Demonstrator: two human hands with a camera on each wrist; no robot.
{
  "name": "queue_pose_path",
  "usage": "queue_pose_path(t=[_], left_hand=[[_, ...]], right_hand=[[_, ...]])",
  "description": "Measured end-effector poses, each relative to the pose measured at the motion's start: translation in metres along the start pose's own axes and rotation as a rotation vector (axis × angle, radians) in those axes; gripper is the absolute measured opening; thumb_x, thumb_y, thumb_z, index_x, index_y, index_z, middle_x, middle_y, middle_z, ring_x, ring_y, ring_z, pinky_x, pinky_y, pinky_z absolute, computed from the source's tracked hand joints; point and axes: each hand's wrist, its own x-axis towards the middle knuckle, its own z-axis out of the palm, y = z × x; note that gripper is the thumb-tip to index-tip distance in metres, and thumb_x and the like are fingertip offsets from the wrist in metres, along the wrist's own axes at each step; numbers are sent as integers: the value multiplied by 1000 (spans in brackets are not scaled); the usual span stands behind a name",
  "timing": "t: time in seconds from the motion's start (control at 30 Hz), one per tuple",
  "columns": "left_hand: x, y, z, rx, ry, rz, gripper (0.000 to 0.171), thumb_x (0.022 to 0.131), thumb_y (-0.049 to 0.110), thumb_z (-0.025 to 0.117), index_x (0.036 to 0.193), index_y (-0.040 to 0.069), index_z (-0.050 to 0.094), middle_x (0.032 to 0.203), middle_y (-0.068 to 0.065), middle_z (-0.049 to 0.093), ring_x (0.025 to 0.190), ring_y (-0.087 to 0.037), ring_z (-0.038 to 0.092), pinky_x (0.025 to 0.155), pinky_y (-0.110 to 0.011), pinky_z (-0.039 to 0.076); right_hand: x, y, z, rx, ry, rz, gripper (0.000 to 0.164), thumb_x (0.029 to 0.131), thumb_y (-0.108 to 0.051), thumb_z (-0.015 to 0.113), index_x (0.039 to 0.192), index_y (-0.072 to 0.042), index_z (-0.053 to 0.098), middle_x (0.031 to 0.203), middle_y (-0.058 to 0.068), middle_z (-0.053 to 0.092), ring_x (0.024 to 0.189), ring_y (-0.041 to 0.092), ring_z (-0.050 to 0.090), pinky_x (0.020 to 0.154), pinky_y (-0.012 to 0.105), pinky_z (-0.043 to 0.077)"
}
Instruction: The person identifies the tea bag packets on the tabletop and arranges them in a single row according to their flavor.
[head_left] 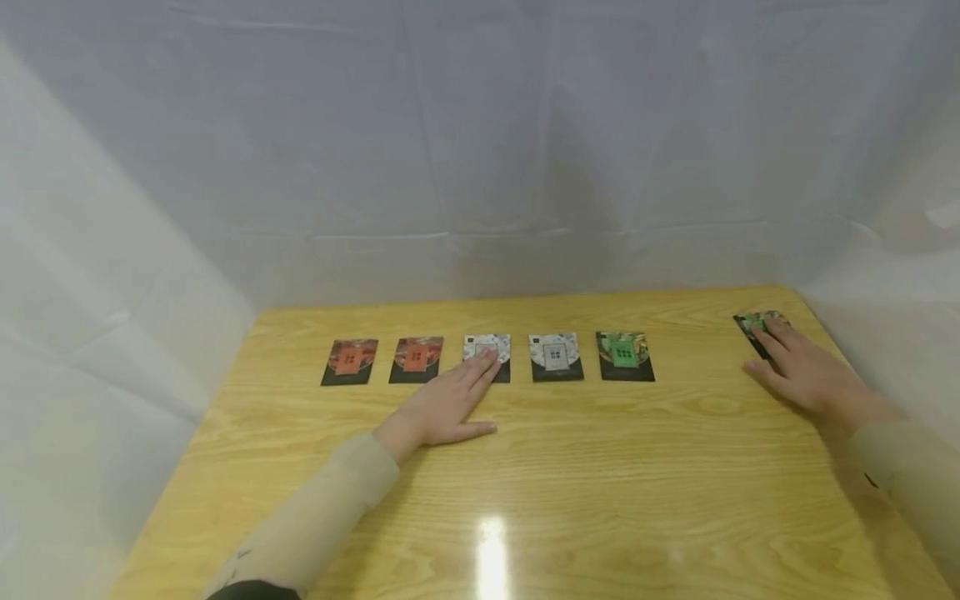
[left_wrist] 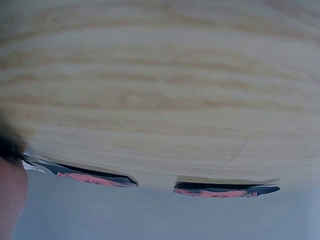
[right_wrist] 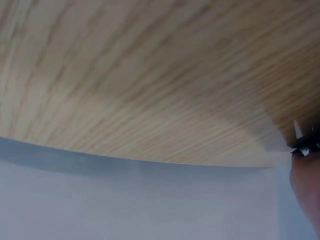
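My left hand [head_left: 453, 404] lies with straight fingers across a white-and-black packet [head_left: 477, 340], covering most of its label; the thumb points to the right on the bare wood. A second white-and-black packet [head_left: 556, 358] is just right of those fingertips. At the table's far right, my right hand [head_left: 810, 379] rests its extended fingers on a green-and-black packet [head_left: 750, 322], which sits at a slant and is partly hidden under them. The right thumb is spread away from the fingers. Beside the right fingers, only a dark edge of that packet [right_wrist: 305, 145] shows in the right wrist view.
Two red-and-black packets, one outer [head_left: 349, 362] and one inner [head_left: 416, 360], lie left of the left hand. Another green packet [head_left: 626, 356] ends the row on the right. White sheeting [head_left: 375, 167] hangs behind and beside the wooden table [head_left: 600, 483].
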Motion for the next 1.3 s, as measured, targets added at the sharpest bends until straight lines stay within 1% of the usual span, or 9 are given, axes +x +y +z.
queue_pose_path(t=[0.07, 0.3, 0.53, 0.67, 0.8, 0.97, 1.13, 1.3], left_hand=[[0, 0, -1, 2, 1, 1, 97, 107, 64, 47, 170, 1, 9, 180, -19, 3, 168, -33, 6, 136, -46, 20], [0, 0, -1, -1, 0, 7, 97, 107, 63, 48, 170, 1, 9, 180, -19, 3, 168, -33, 6, 136, -47, 21], [-1, -1, -1, -1, 9, 6, 96, 107, 63, 48, 170, 1, 10, 180, -19, 5, 168, -33, 8, 136, -47, 21], [-1, -1, 0, 2, 10, 11, 96, 107, 62, 48, 171, 2, 9, 180, -19, 5, 168, -33, 8, 136, -47, 21], [0, -1, -1, 10, -2, 5, 96, 107, 64, 46, 171, 2, 8, 180, -18, 4, 168, -32, 7, 136, -46, 21], [1, -1, 0, 20, -11, -3, 97, 107, 66, 44, 171, 3, 7, 180, -17, 2, 168, -32, 5, 137, -45, 19], [1, 0, -1, 35, -8, 0, 96, 108, 64, 45, 171, 2, 7, 180, -18, 3, 168, -33, 7, 136, -45, 20], [0, 0, -2, 28, -1, 8, 96, 108, 62, 48, 170, 1, 9, 179, -19, 5, 168, -34, 8, 136, -46, 21]], right_hand=[[0, 2, 2, 14, 10, -10, 81, 113, -44, 45, 167, 9, 14, 171, 40, 7, 159, 60, 8, 123, 77, 19], [3, 3, 9, 20, 10, -5, 81, 114, -44, 40, 167, 9, 7, 171, 40, 0, 160, 58, 1, 126, 75, 12], [7, -8, 9, 14, -12, 24, 83, 114, -47, 38, 168, 7, 3, 172, 39, -3, 159, 60, 0, 123, 78, 16], [10, -18, 10, 0, -22, 26, 85, 114, -49, 38, 167, 7, 3, 171, 39, -3, 159, 60, 1, 124, 77, 17], [15, -32, 11, -30, -16, 7, 88, 113, -51, 41, 166, 11, 8, 170, 42, 2, 158, 61, 6, 124, 75, 18], [20, -52, 12, -97, -7, 3, 91, 112, -54, 43, 164, 14, 14, 168, 45, 9, 156, 62, 13, 125, 73, 21], [27, -63, 14, -124, -18, 11, 93, 112, -57, 41, 163, 17, 15, 167, 46, 8, 155, 63, 14, 126, 73, 20], [32, -76, 15, -134, -27, 8, 94, 112, -58, 39, 162, 19, 16, 166, 48, 9, 154, 65, 15, 125, 74, 22]])
